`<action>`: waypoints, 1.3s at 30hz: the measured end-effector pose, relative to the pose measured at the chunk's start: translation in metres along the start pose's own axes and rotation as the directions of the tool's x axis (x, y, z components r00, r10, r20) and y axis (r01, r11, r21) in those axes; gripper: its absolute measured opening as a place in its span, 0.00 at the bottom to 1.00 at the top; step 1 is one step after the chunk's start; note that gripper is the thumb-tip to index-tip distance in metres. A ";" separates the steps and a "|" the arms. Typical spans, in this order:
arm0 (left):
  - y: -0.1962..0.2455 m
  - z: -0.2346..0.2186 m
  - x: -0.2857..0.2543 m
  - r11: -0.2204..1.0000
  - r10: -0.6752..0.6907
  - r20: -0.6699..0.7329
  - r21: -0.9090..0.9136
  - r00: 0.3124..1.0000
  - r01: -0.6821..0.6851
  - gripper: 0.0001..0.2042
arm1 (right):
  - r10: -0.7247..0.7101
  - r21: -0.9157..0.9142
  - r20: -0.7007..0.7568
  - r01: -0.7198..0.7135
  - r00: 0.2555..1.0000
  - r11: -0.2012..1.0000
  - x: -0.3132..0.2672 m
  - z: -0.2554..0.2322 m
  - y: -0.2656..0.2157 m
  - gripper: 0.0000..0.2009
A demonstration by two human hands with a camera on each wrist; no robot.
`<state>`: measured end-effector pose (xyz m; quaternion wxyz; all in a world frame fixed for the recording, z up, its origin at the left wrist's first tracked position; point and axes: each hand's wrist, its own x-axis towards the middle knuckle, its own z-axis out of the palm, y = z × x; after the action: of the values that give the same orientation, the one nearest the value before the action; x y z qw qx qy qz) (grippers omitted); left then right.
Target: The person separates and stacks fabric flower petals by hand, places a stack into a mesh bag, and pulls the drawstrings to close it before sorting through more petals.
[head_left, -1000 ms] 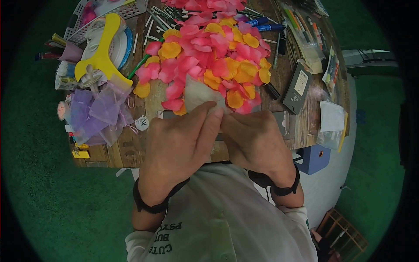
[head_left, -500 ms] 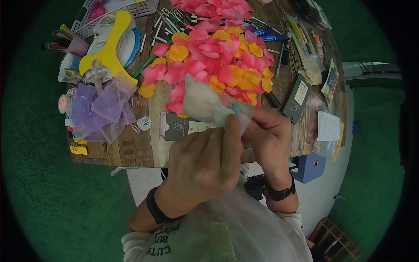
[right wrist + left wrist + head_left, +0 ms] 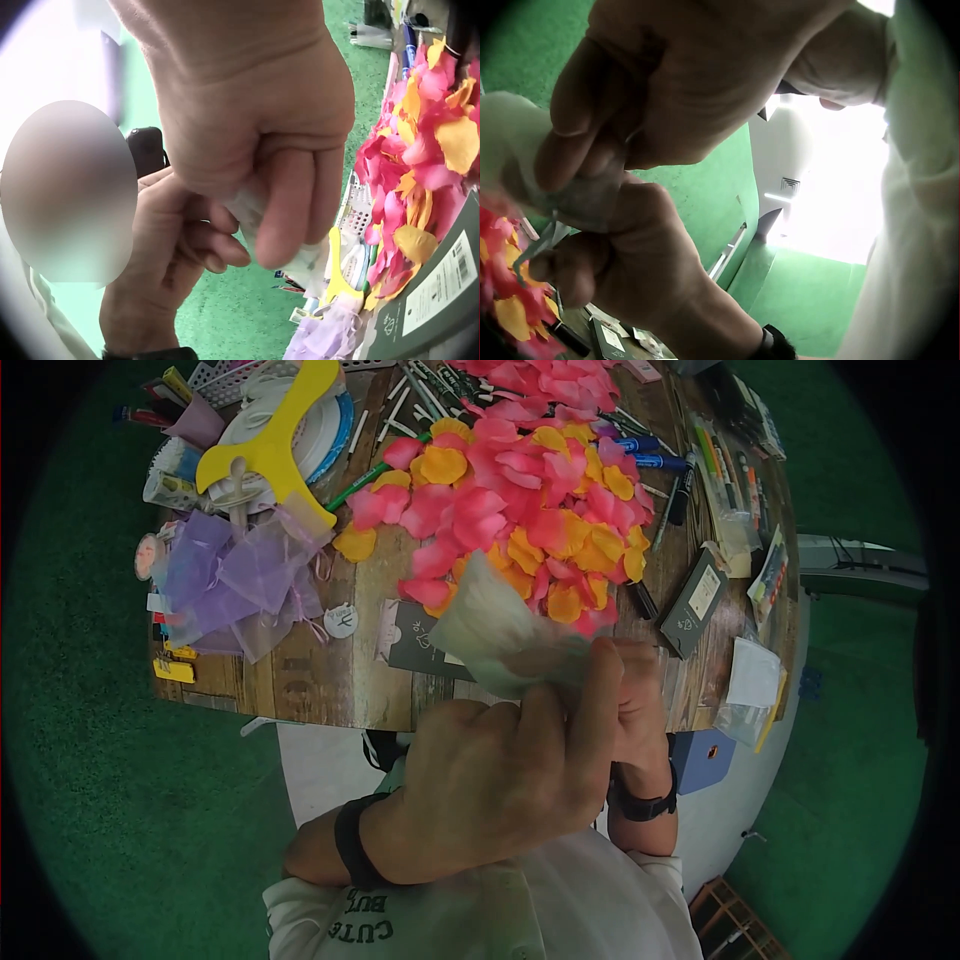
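Observation:
A whitish sheer pouch [image 3: 485,625], rounded and full at its far end, hangs tilted above the table in the head view. My left hand [image 3: 490,780] grips its gathered neck with curled fingers. Close against it, my right hand [image 3: 640,700] pinches the mouth end. A pale green ribbon [image 3: 536,251] trails beside the right fingers in the left wrist view. The right wrist view shows the right hand [image 3: 255,112] curled round the sheer fabric, with the left hand [image 3: 157,232] beside it. Parts of the neck are hidden by fingers.
Pink petals [image 3: 475,515] and yellow petals [image 3: 600,548] are heaped beyond the pouch. Purple sheer bags [image 3: 250,570] and a yellow three-armed piece [image 3: 270,455] lie left. Dark boxes [image 3: 695,600], markers [image 3: 682,495] and a plastic packet [image 3: 752,675] are at the right.
Both hands and the pouch have shifted right and toward the body, the left hand most. The pouch stands out more from the fingers, and the dark box under it is more visible.

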<state>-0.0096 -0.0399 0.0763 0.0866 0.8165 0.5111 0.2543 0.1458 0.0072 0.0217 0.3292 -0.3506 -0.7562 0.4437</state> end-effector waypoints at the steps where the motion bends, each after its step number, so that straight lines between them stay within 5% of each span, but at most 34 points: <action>1: 0.000 0.000 -0.001 1.000 -0.003 0.002 -0.002 1.000 0.003 0.23 | -0.154 -0.105 0.067 0.160 0.986 0.981 0.001 0.000 0.000 0.04; 10: -0.005 0.012 -0.004 0.992 0.031 -0.131 -0.117 0.991 -0.047 0.20 | -0.172 -0.526 0.019 0.156 0.985 0.836 0.001 -0.006 -0.017 0.08; 14: -0.006 0.012 -0.004 0.971 0.012 -0.152 -0.233 0.988 -0.048 0.18 | -0.129 -0.567 0.010 0.112 0.992 0.816 -0.006 -0.003 -0.016 0.15; 17: -0.007 0.012 -0.004 0.957 -0.002 -0.200 -0.284 0.980 -0.056 0.17 | -0.051 -0.420 -0.163 -0.023 0.985 0.907 0.000 0.003 -0.018 0.13; 19: -0.009 0.013 -0.002 0.949 -0.019 -0.231 -0.309 0.973 -0.055 0.17 | -0.469 -0.554 -0.081 0.352 0.879 0.755 0.011 0.001 -0.012 0.07; 25: -0.011 0.017 -0.001 0.952 -0.063 -0.320 -0.305 0.945 -0.040 0.17 | -0.615 -0.518 -0.060 0.502 0.786 0.692 0.013 -0.002 -0.001 0.08; 26: -0.009 0.016 -0.001 0.950 -0.032 -0.272 -0.307 0.962 -0.055 0.18 | -0.615 -0.513 -0.057 0.505 0.787 0.694 0.012 -0.001 -0.003 0.08; 28: -0.007 0.013 -0.002 0.948 -0.003 -0.226 -0.310 0.974 -0.069 0.18 | -0.416 -0.412 -0.100 0.343 0.904 0.844 0.012 -0.001 -0.006 0.11; 34: -0.005 0.020 -0.004 0.944 0.070 -0.196 -0.304 0.978 -0.128 0.18 | -0.451 -0.394 -0.017 0.409 0.892 0.823 0.008 -0.007 0.009 0.14; 37: -0.007 0.023 -0.003 0.942 0.053 -0.218 -0.313 0.975 -0.121 0.17 | -0.457 -0.589 0.052 0.397 0.888 0.704 0.003 -0.009 0.004 0.13; 39: -0.009 0.026 -0.001 0.910 -0.033 -0.218 -0.411 0.975 -0.061 0.15 | -0.453 -0.546 0.057 0.408 0.889 0.732 0.004 -0.010 0.005 0.13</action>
<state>-0.0044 -0.0335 0.0502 0.1994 0.7499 0.4458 0.4464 0.1532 0.0169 0.0220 0.3398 -0.2619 -0.8968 0.1078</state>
